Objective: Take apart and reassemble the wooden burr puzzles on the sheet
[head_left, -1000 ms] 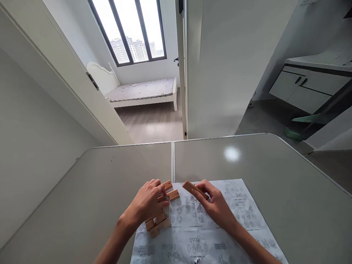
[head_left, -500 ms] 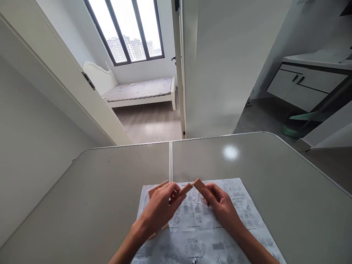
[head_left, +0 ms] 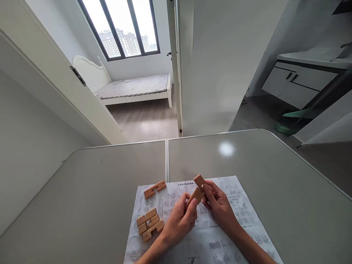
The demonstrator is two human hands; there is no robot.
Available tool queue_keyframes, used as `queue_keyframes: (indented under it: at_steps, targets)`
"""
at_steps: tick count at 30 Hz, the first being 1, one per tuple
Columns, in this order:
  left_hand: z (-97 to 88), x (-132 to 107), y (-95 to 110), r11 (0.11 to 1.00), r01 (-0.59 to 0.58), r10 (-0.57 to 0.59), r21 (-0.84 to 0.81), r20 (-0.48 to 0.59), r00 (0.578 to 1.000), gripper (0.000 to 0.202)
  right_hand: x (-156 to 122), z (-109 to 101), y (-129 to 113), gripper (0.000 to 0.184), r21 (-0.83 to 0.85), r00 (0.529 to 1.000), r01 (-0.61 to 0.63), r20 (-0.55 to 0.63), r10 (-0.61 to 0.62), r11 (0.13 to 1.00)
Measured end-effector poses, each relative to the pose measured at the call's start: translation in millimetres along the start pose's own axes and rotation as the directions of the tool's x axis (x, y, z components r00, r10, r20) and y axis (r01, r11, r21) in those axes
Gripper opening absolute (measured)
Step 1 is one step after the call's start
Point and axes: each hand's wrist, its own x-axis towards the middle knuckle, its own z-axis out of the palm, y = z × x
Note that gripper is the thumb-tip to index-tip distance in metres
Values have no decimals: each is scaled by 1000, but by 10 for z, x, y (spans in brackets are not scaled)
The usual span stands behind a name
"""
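My left hand is closed on a wooden puzzle piece, a short reddish-brown bar. In my right hand is a second wooden bar, pinched between thumb and fingers. The two bars meet or overlap above the printed sheet; I cannot tell if they interlock. At the sheet's upper left lies a notched wooden piece by itself. Left of my left wrist, a few more notched pieces sit side by side in a group.
Under my hands a white paper sheet with printed diagrams covers the near part of the grey table. A pale seam strip crosses the tabletop. Beyond the far edge are a doorway, a bed and a white cabinet.
My left hand has moved right and down, bringing its bar against the one in my right hand. The pieces on the left of the sheet are now uncovered. The view has shifted slightly.
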Motion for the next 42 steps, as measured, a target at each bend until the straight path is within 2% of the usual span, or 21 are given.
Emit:
queue_keyframes:
  at_steps: [4, 10, 16, 22, 28, 37, 42]
  targets:
    - [-85, -9, -7, 997, -42, 44, 67, -35, 998, 47, -38, 22, -4, 48, -47, 1000, -12, 29, 13, 999]
    - [-177, -31, -2, 969, -101, 108, 224, -21, 994, 43, -75, 24, 20, 52, -107, 998, -10, 54, 16, 994]
    - [-198, -12, 83, 910, -144, 135, 389, 50, 990, 40, -103, 18, -2, 56, -158, 997, 28, 74, -17, 987]
    - [-191, -7, 41, 954, -78, 78, 288, 11, 997, 41, -145, 9, 4, 55, -237, 997, 59, 67, -44, 970]
    - [-210, -18, -59, 981, -122, 120, 149, 24, 992, 44, -153, 0, 40, 52, -307, 992, 121, 65, -106, 944]
    - [-218, -37, -10, 922, -177, 179, 344, 27, 983, 41, -122, -24, 64, 48, -445, 969, 238, 55, -239, 863]
    - [-208, -22, 5, 908, -179, 190, 379, 10, 982, 39, -118, -28, 63, 48, -458, 959, 274, 64, -276, 846]
